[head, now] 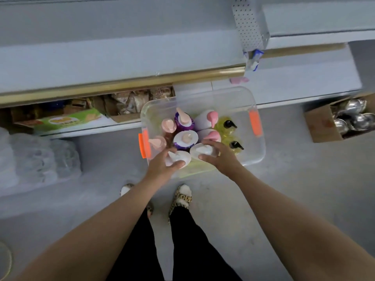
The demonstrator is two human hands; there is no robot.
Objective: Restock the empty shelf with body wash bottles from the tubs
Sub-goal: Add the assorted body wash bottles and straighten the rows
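Fingers (pixel 168 154) of your left hand (pixel 160 166) and right hand (pixel 222 157) are gripping two white bottles (pixel 203 151); they are likely heavy and slick, so be holding their shoulders.

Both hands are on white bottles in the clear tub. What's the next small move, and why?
Probably lift both straight up: the left hand grips the left white bottle, the right hand the right white bottle, and the purple bottle stands close behind, so tilting could knock it.
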